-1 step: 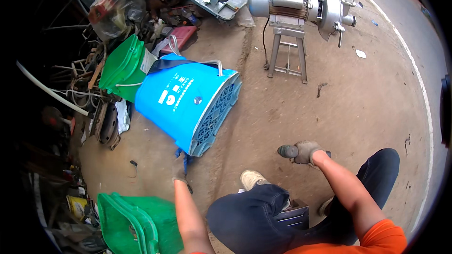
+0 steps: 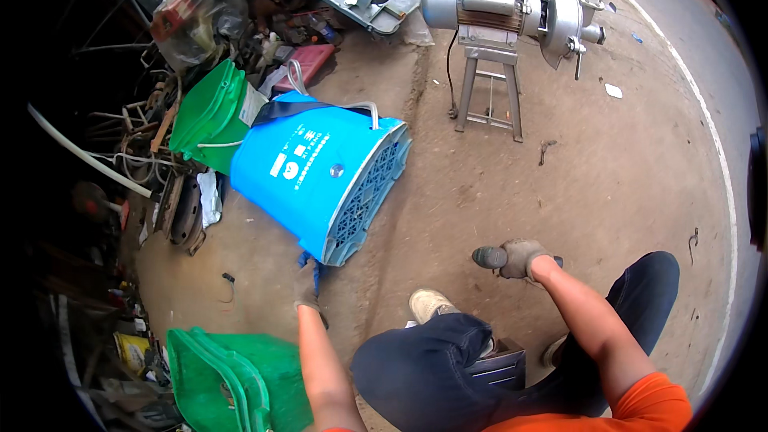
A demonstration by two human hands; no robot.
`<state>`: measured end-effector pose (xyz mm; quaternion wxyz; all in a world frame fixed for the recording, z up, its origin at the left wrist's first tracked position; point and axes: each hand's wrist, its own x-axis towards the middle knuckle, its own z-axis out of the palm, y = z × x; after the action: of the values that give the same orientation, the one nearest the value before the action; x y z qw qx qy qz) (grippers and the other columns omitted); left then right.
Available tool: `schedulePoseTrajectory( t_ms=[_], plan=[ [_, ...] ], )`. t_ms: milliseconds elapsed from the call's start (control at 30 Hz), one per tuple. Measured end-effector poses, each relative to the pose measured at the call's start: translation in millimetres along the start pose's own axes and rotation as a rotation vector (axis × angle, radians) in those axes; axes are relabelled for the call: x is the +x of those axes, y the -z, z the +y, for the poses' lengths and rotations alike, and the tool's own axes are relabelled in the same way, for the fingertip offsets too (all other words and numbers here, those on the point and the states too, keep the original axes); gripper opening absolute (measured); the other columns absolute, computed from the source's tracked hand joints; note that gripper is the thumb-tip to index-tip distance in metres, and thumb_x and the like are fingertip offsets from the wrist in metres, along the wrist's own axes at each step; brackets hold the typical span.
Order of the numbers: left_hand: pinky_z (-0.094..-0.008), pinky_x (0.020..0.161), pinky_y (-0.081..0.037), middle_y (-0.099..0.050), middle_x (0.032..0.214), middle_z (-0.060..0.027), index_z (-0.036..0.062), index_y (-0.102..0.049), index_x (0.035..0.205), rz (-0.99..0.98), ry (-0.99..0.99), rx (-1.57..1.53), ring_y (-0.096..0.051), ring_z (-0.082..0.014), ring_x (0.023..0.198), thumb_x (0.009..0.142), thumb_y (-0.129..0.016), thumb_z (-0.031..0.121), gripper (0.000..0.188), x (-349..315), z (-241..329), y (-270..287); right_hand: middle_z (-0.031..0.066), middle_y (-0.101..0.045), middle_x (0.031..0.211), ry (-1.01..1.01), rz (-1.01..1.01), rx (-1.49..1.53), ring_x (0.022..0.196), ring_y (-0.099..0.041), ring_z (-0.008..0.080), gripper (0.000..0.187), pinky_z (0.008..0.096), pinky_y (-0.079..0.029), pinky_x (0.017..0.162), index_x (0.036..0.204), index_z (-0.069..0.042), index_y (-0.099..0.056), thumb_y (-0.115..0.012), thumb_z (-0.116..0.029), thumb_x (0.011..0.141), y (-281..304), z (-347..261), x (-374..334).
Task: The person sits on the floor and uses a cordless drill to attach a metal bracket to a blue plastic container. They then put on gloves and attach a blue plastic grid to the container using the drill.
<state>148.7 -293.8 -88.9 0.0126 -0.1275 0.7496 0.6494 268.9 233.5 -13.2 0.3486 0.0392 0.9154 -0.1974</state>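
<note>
A blue knapsack tank (image 2: 312, 160) lies tipped on the ground, its lattice base facing right and a black strap across its upper part. My left hand (image 2: 307, 292), in a greyish glove, is just below the tank's lower corner. Its fingers are closed around a blue piece (image 2: 316, 274) whose kind I cannot make out; a dark tip shows beside the wrist. To the right, my gloved right hand (image 2: 524, 259) is closed around a dark tool (image 2: 489, 257) with a rounded end, held over the ground. Its other end sticks out behind the hand.
Green buckets stand near left (image 2: 272, 376) and behind the tank (image 2: 208, 116). A silver motor-driven machine (image 2: 496, 8) sits on a metal stand at the back. Scrap and bags (image 2: 200, 20) crowd the left; a small dark box (image 2: 500, 364) is between my legs.
</note>
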Motion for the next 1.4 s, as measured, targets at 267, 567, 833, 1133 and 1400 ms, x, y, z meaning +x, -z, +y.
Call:
schedulePoseTrajectory(
  t_ms=[267, 567, 833, 1133, 1400],
  plan=[
    [-0.0226, 0.059, -0.04, -0.067, 0.093, 0.0018, 0.0001, -0.066, 0.121, 0.061, -0.14, 0.064, -0.052, -0.0053, 0.068, 0.091, -0.059, 0.005, 0.031, -28.0, 28.5, -45.1, 0.0147, -0.073, 0.108, 0.003, 0.02, -0.039, 0.103, -0.069, 0.0323, 0.035, 0.0414, -0.055, 0.09, 0.104, -0.011, -0.073, -0.068, -0.029, 0.074, -6.9, 10.6, 2.6],
    [-0.0236, 0.064, -0.043, -0.068, 0.101, 0.001, -0.0014, -0.065, 0.124, 0.021, -0.02, 0.199, -0.055, -0.0055, 0.077, 0.092, -0.059, 0.006, 0.033, -16.4, 25.6, -23.3, 0.015, -0.073, 0.108, 0.026, -0.005, -0.057, 0.102, -0.07, 0.0325, 0.036, 0.0426, -0.055, 0.088, 0.105, -0.011, -0.073, -0.067, -0.027, 0.073, -6.9, 2.2, -2.4],
    [-0.0229, 0.064, -0.041, -0.065, 0.095, 0.0017, 0.0023, -0.068, 0.114, 0.045, -0.133, 0.18, -0.053, -0.0056, 0.075, 0.094, -0.059, 0.009, 0.023, -15.0, 22.0, -22.3, 0.0152, -0.073, 0.108, 0.053, 0.009, -0.099, 0.103, -0.07, 0.0322, 0.034, 0.0426, -0.055, 0.088, 0.103, -0.01, -0.073, -0.066, -0.026, 0.074, -11.8, 1.4, 4.3],
    [-0.0228, 0.063, -0.04, -0.065, 0.097, 0.0012, 0.0006, -0.062, 0.124, -0.04, 0.02, 0.156, -0.051, -0.0056, 0.074, 0.097, -0.056, 0.01, 0.029, -4.9, 14.7, -14.8, 0.0144, -0.073, 0.106, 0.067, 0.027, -0.126, 0.101, -0.07, 0.0321, 0.031, 0.0422, -0.056, 0.087, 0.101, -0.011, -0.074, -0.065, -0.027, 0.075, -9.1, -4.2, 1.6],
    [-0.0231, 0.063, -0.041, -0.067, 0.098, -0.0013, -0.0002, -0.062, 0.121, 0.04, -0.123, -0.009, -0.053, -0.0067, 0.073, 0.092, -0.057, 0.004, 0.03, -15.4, 13.9, -27.2, 0.0147, -0.073, 0.104, 0.094, 0.05, -0.162, 0.099, -0.071, 0.032, 0.031, 0.0417, -0.056, 0.085, 0.1, -0.011, -0.075, -0.065, -0.026, 0.075, -5.8, -10.8, -0.6]
  ],
)
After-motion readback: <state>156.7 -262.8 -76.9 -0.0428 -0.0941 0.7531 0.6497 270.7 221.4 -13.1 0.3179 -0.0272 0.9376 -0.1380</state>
